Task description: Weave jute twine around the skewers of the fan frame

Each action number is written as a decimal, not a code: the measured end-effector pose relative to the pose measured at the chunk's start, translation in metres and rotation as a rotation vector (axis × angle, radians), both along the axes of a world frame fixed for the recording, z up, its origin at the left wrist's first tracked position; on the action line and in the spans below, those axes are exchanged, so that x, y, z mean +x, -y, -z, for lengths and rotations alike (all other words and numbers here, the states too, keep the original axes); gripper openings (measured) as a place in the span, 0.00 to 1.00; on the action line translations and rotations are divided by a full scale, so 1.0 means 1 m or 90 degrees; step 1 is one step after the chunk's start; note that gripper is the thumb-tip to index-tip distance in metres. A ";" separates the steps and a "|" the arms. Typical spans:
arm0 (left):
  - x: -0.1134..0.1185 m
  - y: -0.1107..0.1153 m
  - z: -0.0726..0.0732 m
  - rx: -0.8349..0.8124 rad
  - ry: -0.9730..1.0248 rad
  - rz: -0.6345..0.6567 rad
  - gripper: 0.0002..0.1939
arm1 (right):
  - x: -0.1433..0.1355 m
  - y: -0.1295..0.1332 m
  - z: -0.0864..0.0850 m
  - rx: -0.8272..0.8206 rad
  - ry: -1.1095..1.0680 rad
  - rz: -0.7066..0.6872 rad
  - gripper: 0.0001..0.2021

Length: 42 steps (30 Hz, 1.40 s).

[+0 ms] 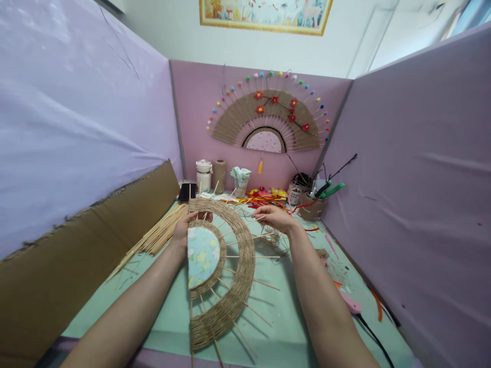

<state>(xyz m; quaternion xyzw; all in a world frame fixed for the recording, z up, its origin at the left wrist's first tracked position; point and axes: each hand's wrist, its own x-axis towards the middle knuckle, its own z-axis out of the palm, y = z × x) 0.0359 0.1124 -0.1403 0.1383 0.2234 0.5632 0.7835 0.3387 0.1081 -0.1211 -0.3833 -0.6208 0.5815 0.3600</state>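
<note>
A half-round fan (245, 245) of thin wooden sticks woven with brown twine stands on its side, flat edge to the left. Its inner half-disc (203, 255) is covered in pale blue flowered cloth. My left hand (187, 227) is closed around the fan's upper left part, with fingers behind the sticks. At the upper right of the fan, my right hand (274, 217) has thumb and fingers pinched together at the tip of one stick. Any strand between those fingers is too small to make out. Loose twine (274, 239) lies just below this hand.
Bare sticks (157, 230) lie in a pile beside a cardboard strip (95, 225). Behind are a white jar (204, 176), a twine spool (220, 176) and coloured pipe cleaners (264, 200). A pink glue gun (350, 301) with its cord is at right. A finished fan (268, 112) hangs behind.
</note>
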 end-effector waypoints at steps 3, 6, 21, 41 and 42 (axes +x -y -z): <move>0.000 0.001 -0.002 0.001 -0.002 0.004 0.09 | 0.001 -0.001 0.001 0.009 0.019 0.001 0.14; 0.000 0.003 -0.003 -0.006 -0.013 0.012 0.09 | 0.001 -0.001 0.002 0.022 0.032 0.011 0.14; -0.001 0.001 0.000 0.001 0.007 0.010 0.10 | 0.005 0.002 -0.001 0.017 0.031 0.041 0.15; -0.001 0.004 -0.011 -0.006 -0.047 -0.008 0.09 | 0.010 0.008 -0.017 0.123 0.110 0.161 0.16; 0.000 0.005 -0.013 -0.001 -0.049 -0.020 0.10 | 0.009 0.010 -0.021 0.140 0.122 0.186 0.16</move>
